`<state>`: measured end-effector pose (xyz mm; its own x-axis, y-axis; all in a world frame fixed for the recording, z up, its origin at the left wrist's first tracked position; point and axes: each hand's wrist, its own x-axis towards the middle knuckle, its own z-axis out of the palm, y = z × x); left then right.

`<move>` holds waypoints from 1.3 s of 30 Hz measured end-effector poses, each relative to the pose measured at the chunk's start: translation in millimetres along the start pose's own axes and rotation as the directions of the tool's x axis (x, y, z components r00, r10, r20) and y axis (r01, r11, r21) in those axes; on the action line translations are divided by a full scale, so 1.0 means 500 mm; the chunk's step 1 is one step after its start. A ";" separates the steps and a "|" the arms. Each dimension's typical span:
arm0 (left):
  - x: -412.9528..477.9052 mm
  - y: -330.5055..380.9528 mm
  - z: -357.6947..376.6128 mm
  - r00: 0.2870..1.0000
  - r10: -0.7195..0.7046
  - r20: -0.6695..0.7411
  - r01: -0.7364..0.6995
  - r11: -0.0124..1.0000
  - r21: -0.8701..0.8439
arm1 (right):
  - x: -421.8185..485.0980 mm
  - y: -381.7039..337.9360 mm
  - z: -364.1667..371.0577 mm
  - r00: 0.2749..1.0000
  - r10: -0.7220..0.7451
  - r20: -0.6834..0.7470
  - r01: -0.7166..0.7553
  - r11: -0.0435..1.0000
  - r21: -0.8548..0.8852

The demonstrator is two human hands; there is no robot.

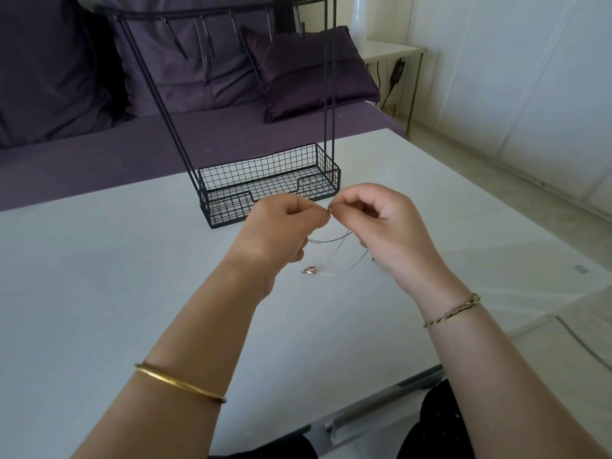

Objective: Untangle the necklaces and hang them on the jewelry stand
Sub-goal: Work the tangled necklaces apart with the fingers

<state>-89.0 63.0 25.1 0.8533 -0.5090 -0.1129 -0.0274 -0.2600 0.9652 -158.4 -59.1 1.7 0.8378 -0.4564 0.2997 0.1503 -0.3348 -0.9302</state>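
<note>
My left hand (280, 226) and my right hand (381, 223) meet fingertip to fingertip just above the white table (116, 276), pinching a small gold clasp (329, 210) between them. Thin necklace chains hang down from the fingers: a dark link chain (328, 240) and a fine silver chain (347, 268) with a pink pendant (308, 270) lying on the table. The black wire jewelry stand (265, 180) is right behind my hands, with a mesh basket base and empty hooks along its top bar (205, 31).
A purple sofa with cushions (308, 71) runs behind the table. A small white side table (394, 51) with cables is at the back right. The table's right edge drops to a pale floor (496, 180).
</note>
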 end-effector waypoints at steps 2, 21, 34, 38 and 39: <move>-0.003 -0.001 0.002 0.992 0.114 -0.048 -0.109 0.989 0.100 | 0.001 0.001 0.000 0.999 0.040 -0.013 -0.040 0.999 0.028; -0.009 0.000 0.023 0.840 0.539 -0.060 -0.460 0.767 0.448 | 0.005 -0.002 0.003 0.938 0.316 0.147 -0.348 0.850 0.395; -0.002 -0.003 0.022 0.811 0.585 0.013 -0.482 0.656 0.580 | 0.003 -0.002 -0.005 0.911 0.367 0.190 -0.412 0.837 0.359; -0.007 0.000 0.027 0.815 0.577 0.050 -0.476 0.619 0.625 | 0.003 -0.005 -0.006 0.912 0.383 0.148 -0.410 0.874 0.262; -0.008 0.001 0.028 0.812 0.580 0.062 -0.479 0.604 0.637 | 0.003 -0.004 -0.006 0.910 0.392 0.134 -0.414 0.878 0.240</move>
<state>-99.7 53.1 22.6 0.6453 -0.6149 0.4533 -0.7571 -0.4360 0.4865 -158.9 -61.4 4.7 0.8917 -0.4363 -0.1204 -0.0886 0.0927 -0.9917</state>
